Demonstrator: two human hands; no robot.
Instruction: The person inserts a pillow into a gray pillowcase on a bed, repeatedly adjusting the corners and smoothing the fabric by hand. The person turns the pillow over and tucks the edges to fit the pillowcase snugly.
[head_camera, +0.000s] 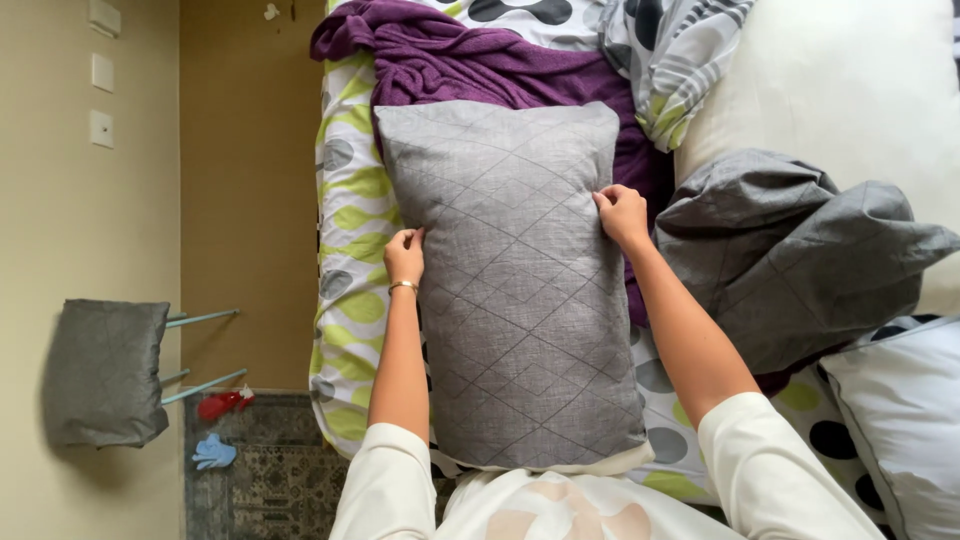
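A grey pillow (515, 290) with a stitched diamond pattern lies lengthwise on the bed in front of me. My left hand (404, 254) grips its left edge about midway, and a thin bracelet sits on that wrist. On the opposite edge, a little higher up, my right hand (622, 214) pinches the fabric. A white inner pillow edge shows at the near end (560, 462). Both my arms wear white sleeves.
A purple blanket (450, 60) lies bunched beyond the pillow. A crumpled grey cover (790, 255) sits at the right, with a white pillow (840, 90) behind it. The bed sheet (350, 190) has green and grey dots. A grey chair (105, 370) and patterned rug (270, 470) are at left.
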